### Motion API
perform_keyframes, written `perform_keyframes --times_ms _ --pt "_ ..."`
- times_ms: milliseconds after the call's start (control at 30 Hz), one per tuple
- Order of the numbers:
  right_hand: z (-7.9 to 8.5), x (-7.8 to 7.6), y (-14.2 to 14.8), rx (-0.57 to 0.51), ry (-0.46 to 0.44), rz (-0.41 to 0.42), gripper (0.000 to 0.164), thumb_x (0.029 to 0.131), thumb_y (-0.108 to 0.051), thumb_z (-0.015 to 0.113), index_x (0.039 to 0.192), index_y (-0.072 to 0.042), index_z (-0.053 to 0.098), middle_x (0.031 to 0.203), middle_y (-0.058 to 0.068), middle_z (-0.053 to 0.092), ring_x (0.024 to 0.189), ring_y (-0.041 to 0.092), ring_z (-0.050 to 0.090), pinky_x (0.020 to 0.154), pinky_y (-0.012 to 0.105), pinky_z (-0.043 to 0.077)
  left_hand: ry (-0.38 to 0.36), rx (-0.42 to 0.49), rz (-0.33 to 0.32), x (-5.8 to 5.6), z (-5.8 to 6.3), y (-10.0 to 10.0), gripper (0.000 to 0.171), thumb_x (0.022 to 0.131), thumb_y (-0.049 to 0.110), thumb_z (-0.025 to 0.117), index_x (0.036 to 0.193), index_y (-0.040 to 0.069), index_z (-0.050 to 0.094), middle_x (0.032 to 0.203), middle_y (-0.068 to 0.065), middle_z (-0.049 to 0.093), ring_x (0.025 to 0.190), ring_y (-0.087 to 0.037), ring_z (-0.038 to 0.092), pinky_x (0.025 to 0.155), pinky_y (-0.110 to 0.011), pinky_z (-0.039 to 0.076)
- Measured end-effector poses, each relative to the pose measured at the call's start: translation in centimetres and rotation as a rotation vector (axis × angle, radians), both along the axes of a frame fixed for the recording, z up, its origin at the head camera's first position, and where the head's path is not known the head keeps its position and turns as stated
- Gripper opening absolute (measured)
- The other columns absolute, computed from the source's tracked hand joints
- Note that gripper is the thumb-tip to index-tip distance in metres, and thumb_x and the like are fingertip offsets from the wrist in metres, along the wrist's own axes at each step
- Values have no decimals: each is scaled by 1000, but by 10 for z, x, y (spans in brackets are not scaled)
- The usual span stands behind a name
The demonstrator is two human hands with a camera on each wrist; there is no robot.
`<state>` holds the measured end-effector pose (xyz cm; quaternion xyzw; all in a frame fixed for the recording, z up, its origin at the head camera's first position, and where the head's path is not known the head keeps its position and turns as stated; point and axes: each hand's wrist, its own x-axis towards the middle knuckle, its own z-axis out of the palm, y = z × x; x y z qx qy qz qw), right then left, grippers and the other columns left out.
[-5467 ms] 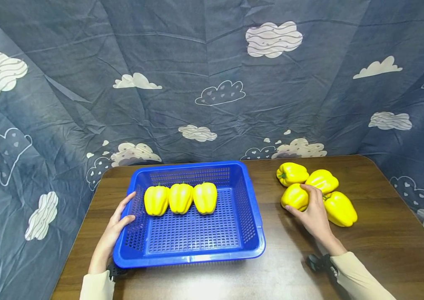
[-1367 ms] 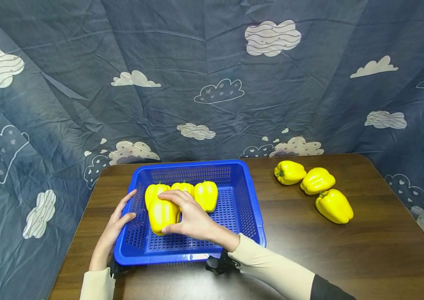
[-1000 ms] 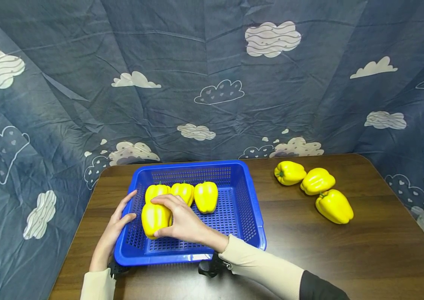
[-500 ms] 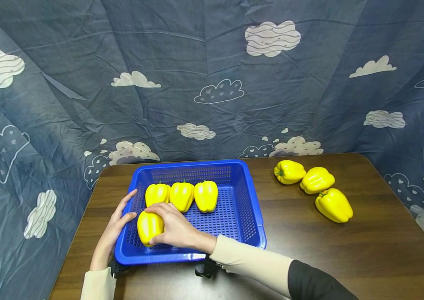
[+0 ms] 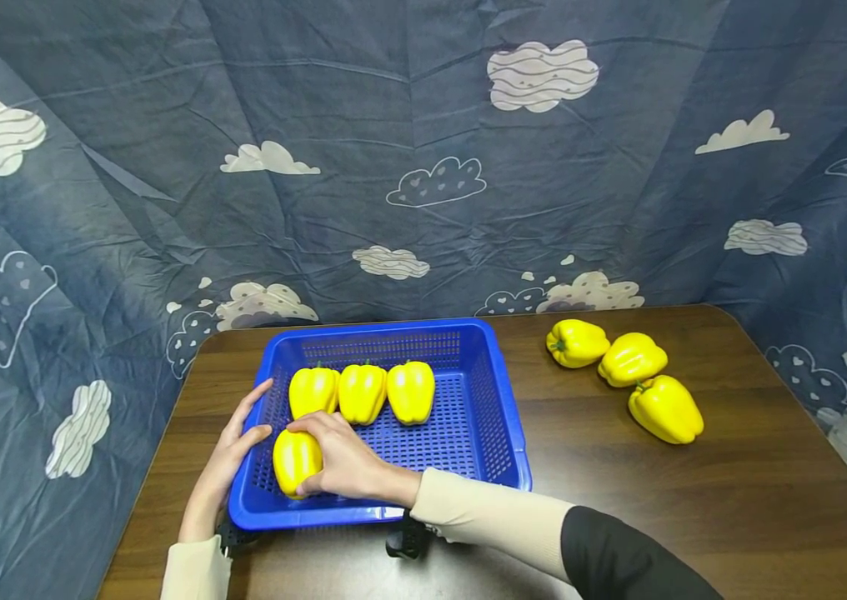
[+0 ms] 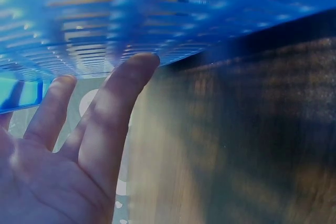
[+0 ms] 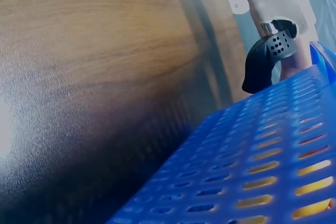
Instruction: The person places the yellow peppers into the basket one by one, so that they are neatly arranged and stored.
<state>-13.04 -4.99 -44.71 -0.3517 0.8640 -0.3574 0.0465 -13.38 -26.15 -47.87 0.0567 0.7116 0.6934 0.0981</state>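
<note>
In the head view, my right hand (image 5: pixel 344 458) grips a yellow bell pepper (image 5: pixel 296 461) low in the front left corner of a blue plastic basket (image 5: pixel 506 417). Whether that pepper touches the basket floor cannot be told. Behind it, three more yellow peppers stand in a row: a left one (image 5: pixel 313 392), a middle one (image 5: pixel 362 393) and a right one (image 5: pixel 411 392). My left hand (image 5: pixel 232 442) holds the basket's left rim, thumb over the edge. From the left wrist, its fingers (image 6: pixel 107 124) lie against the outside of the slotted wall.
On the wooden table (image 5: pixel 581 500) right of the basket lie three yellow peppers: a back one (image 5: pixel 577 343), a middle one (image 5: pixel 633 360) and a front one (image 5: pixel 666 409). A dark cloth with cloud prints (image 5: pixel 438 183) hangs behind the table.
My right hand has taken a pepper from the right-hand group and carried it left into the basket, lowering it to the front left corner. The left hand has stayed on the rim.
</note>
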Motion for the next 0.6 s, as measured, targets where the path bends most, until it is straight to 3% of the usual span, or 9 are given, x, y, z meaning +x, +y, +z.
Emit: perform_keyframes --times_ms 167,400,600 --pt "-2 -2 -3 19 -35 -7 69 69 -18 85 129 -6 54 125 4 55 117 15 46 99 23 32 10 7 -2 0 0 -1 59 98 8 41 152 18 21 153 -20 17 117 -15 48 86 -31 48" --pt "-6 -2 -4 112 -103 -23 63 69 -17 85 125 -5 57 122 4 56 115 16 48 99 24 34 -14 5 1 2 1 0 58 99 10 40 152 20 20 153 -20 16 123 -37 42 87 -43 49" --pt "-6 0 -3 104 -129 -39 59 71 -17 84 122 -6 59 120 4 57 114 16 49 98 24 35 -30 16 2 3 1 0 59 99 10 40 153 21 19 154 -20 15 127 -50 32 88 -50 47"
